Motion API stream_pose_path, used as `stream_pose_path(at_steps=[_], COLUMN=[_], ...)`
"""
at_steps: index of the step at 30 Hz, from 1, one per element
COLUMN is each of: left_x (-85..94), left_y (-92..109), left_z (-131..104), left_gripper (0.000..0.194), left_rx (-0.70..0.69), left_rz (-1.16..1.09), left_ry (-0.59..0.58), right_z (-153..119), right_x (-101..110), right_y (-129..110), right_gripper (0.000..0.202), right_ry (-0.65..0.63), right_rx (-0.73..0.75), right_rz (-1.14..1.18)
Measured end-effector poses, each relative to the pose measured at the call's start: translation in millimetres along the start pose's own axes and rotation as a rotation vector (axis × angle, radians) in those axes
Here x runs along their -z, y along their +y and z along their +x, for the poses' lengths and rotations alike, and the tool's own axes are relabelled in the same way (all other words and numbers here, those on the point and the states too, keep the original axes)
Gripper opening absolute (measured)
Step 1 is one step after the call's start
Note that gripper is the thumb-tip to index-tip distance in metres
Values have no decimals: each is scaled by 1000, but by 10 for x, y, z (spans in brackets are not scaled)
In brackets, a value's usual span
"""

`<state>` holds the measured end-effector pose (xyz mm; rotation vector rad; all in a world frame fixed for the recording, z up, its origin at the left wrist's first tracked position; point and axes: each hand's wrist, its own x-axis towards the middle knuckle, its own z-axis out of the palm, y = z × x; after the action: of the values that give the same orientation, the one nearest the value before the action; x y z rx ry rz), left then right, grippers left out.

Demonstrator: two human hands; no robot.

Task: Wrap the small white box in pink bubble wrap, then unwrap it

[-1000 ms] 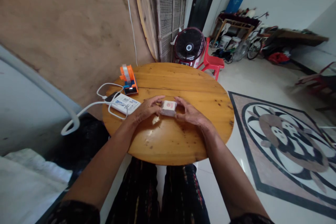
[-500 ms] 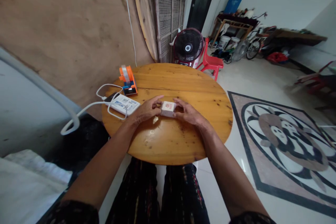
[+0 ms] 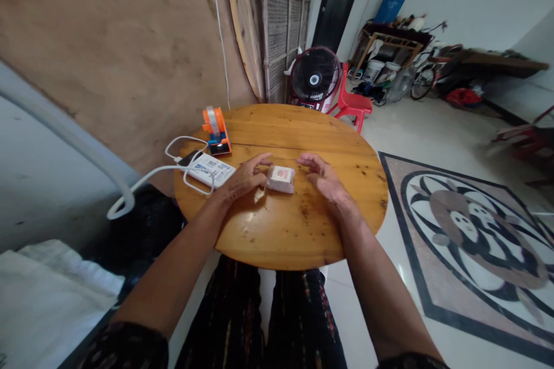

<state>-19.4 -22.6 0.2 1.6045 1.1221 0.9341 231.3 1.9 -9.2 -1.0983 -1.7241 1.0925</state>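
Note:
A small white-and-pinkish wrapped block with red print [image 3: 281, 179] rests on the round wooden table [image 3: 277, 236], between my hands. My left hand [image 3: 249, 177] is at its left side, fingers curved and apart, thumb close to its edge; whether it touches the block I cannot tell. My right hand [image 3: 324, 179] is held off to the right, fingers spread, with a gap between it and the block. Below my left fingertips lies a small crumpled pale scrap [image 3: 259, 194].
An orange and blue tape dispenser [image 3: 217, 131] stands at the table's left rear. Nearer is a white printed box [image 3: 213, 169] with a white cable [image 3: 149, 172] looped over it. Beyond the table are a fan [image 3: 315, 76] and a red chair [image 3: 351, 101].
My right hand has let go of the block and moved away to the right, its fingers opening. My left hand stays beside the block. The view has shifted slightly.

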Motion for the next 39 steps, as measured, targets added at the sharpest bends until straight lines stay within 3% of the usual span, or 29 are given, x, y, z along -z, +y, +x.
stream_pose_path(at_steps=[3,5,7,10,18,39], left_x=[-2,-9,-17,-28,-81,-129], left_y=[-29,-66,-98,-121,-151,-181], left_z=[23,47,68,77,78,126], left_gripper=[73,65,58,52,44,38], left_rx=[34,47,47,24,-105,-117], left_rz=[40,50,53,116,278,307], left_ry=[99,163,192,228,264,310], right_z=[65,68,47,17,15,8], right_x=[0,-45,-100,-151,-169,-217], right_y=[110,148,144,96,24,-31], right_gripper=[37,32,32,35,37,35], right_ry=[326,385,345,299,258,262], right_rx=[-50,-42,-12,-32,-94,-78], right_rz=[-154,-385,-593,-717,-827,-982])
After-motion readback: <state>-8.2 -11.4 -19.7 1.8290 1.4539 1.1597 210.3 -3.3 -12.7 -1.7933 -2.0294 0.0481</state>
